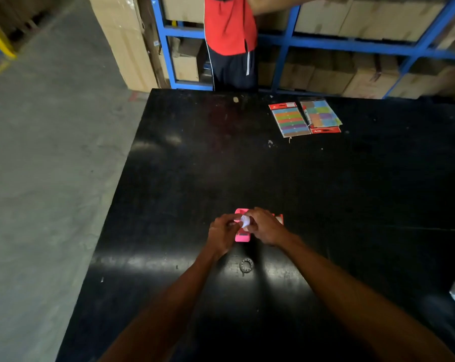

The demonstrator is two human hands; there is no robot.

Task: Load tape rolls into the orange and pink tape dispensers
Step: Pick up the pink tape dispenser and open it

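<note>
Black table [325, 205]; hands w/ tape roll [245, 221]

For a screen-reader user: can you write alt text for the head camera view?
Both hands, left and right, hold a small white tape roll over a pink dispenser on a black table. A ring lies nearer; two colourful packs lie far right.

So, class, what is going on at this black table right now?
A person works with both hands over a pink tape dispenser lying on the black table. The left hand and right hand together pinch a small whitish tape roll just above it. A small ring lies nearer the person. Two packs of coloured labels sit at the far side, where someone in red stands.
</note>
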